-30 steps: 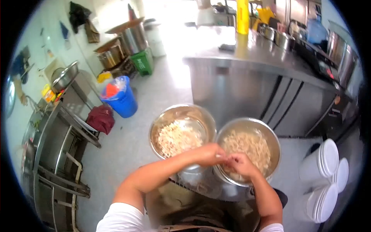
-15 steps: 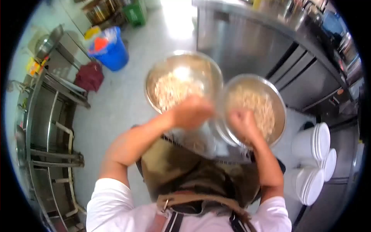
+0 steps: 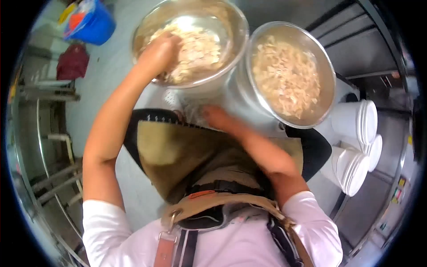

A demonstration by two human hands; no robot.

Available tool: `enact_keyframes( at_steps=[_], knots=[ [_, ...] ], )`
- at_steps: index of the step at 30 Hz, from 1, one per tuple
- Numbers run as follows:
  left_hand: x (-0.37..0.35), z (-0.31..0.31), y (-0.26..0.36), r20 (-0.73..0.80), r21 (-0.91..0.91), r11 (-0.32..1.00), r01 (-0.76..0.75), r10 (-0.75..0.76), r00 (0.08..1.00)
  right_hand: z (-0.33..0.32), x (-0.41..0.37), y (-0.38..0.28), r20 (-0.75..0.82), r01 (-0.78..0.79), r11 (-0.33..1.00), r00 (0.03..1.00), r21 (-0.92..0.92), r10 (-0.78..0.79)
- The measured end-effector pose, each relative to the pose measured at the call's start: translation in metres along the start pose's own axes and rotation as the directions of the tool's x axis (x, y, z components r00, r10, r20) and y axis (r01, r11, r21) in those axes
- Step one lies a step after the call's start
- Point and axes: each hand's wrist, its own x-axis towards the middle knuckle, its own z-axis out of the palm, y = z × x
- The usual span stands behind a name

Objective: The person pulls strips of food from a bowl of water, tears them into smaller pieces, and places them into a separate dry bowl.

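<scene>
A wide steel bowl [image 3: 240,31] at the upper left holds pale, thin sliced pieces [image 3: 200,51]. My left hand [image 3: 162,51] is over its left side, at the pieces, with the fingers curled in; what they hold is hidden. Beside it on the right stands a second steel bowl [image 3: 330,75], filled with similar pale pieces [image 3: 289,75] that look wet. My right hand [image 3: 215,116] is below the left bowl, close to my lap, near something clear and crinkled like plastic [image 3: 193,109]. Motion smears its fingers.
White lidded buckets [image 3: 351,120] stand on the floor to the right. A blue bin [image 3: 93,24] and a dark red cloth [image 3: 72,62] are at the upper left. Metal racks with pipes line the left wall, and steel cabinets [image 3: 378,53] the right. A brown apron [image 3: 200,155] covers my lap.
My left hand has moved left, from between the bowls to the left bowl's pieces. My right hand has left the right bowl and moved left below the bowls. The camera view has shifted.
</scene>
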Motion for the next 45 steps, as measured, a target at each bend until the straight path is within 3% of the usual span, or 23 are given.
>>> enact_keyframes(
  at_steps=[1,3,5,6,8,9,10,11,12,13,14,15,18,21,23,24,27,30,34,38,39,42,45],
  knots=[
    [0.001,0.007,-0.004,-0.059,0.045,0.999,0.009,-0.007,0.998,0.027,0.012,0.035,-0.017,0.14,0.971,0.989,-0.193,-0.146],
    [0.004,0.014,-0.009,-0.104,0.06,0.997,0.044,-0.037,0.994,0.04,0.012,0.06,-0.044,0.182,0.949,0.979,-0.257,-0.199],
    [0.004,0.01,-0.006,-0.105,0.275,0.961,0.026,0.003,0.994,0.033,-0.003,0.045,-0.079,0.054,0.998,0.996,0.029,-0.052],
    [0.005,0.011,-0.012,-0.087,0.352,0.936,0.013,0.018,0.996,0.012,-0.025,0.029,-0.133,0.219,0.966,0.962,-0.138,-0.237],
    [0.007,0.009,-0.004,-0.124,0.469,0.882,0.04,0.021,0.992,-0.073,-0.084,-0.033,-0.255,0.313,0.936,0.903,-0.16,-0.346],
    [0.008,0.006,0.0,-0.144,0.527,0.848,0.057,0.023,0.989,-0.117,-0.116,-0.064,-0.339,0.271,0.962,0.906,0.005,-0.254],
    [0.013,0.002,0.007,-0.185,0.474,0.879,0.04,0.055,0.981,-0.151,-0.133,-0.069,-0.337,0.147,0.988,0.933,0.044,-0.124],
    [0.018,-0.004,0.017,-0.225,0.426,0.904,0.02,0.084,0.971,-0.164,-0.135,-0.041,-0.525,0.241,0.943,0.785,-0.231,-0.329],
    [0.021,-0.01,0.031,-0.261,0.379,0.925,-0.001,0.109,0.959,-0.192,-0.138,-0.04,-0.498,0.119,0.977,0.845,-0.179,-0.194],
    [0.024,-0.018,0.057,-0.23,0.266,0.962,-0.063,0.126,0.965,-0.209,-0.137,-0.025,-0.449,-0.016,0.946,0.883,-0.323,-0.138],
    [0.025,-0.023,0.085,-0.168,0.202,0.979,-0.025,0.059,0.984,-0.22,-0.129,0.002,-0.338,-0.088,0.863,0.936,-0.498,-0.1],
    [0.026,-0.018,0.105,-0.157,0.028,0.998,-0.061,0.064,0.986,-0.225,-0.127,0.015,-0.296,-0.054,0.829,0.945,-0.557,-0.137],
    [0.029,-0.004,0.152,-0.01,-0.167,0.969,-0.183,0.184,0.983,-0.23,-0.12,0.017,-0.279,-0.15,0.811,0.96,-0.565,-0.017],
    [0.043,0.01,0.19,0.274,-0.174,0.968,-0.178,0.222,0.936,-0.26,-0.136,0.0,-0.351,-0.095,0.992,0.935,-0.082,0.061],
    [0.051,0.023,0.211,0.116,-0.341,0.902,-0.266,0.321,0.94,-0.286,-0.154,-0.012,-0.452,0.103,0.995,0.887,0.006,-0.089],
    [0.062,0.022,0.222,0.017,-0.411,0.85,-0.33,0.369,0.929,-0.304,-0.163,-0.024,-0.491,0.17,0.985,0.861,0.025,-0.136],
    [0.096,0.002,0.257,0.006,-0.647,0.68,-0.345,0.457,0.889,-0.353,-0.194,-0.069,-0.552,0.3,0.952,0.805,0.06,-0.219],
    [0.106,-0.043,0.294,0.104,-0.717,0.691,-0.096,0.243,0.964,-0.39,-0.231,-0.119,-0.573,0.204,0.979,0.805,0.023,-0.155],
    [0.126,-0.068,0.311,-0.022,-0.858,0.483,-0.174,0.305,0.952,-0.433,-0.262,-0.148,-0.488,0.173,0.985,0.858,-0.025,-0.163],
    [0.124,-0.082,0.329,-0.003,-0.867,0.465,-0.178,0.352,0.936,-0.446,-0.272,-0.155,-0.45,0.158,0.987,0.88,-0.023,-0.152],
    [0.124,-0.076,0.329,-0.082,-0.858,0.452,-0.245,0.349,0.933,-0.447,-0.273,-0.155,-0.449,0.147,0.989,0.881,-0.036,-0.147],
    [0.123,-0.071,0.328,-0.109,-0.707,0.635,-0.311,0.337,0.935,-0.449,-0.279,-0.15,-0.426,0.157,0.988,0.893,-0.012,-0.147],
    [0.123,-0.069,0.324,-0.023,-0.732,0.636,-0.242,0.333,0.943,-0.452,-0.282,-0.141,-0.432,0.156,0.988,0.891,0.005,-0.139]
  ],
)
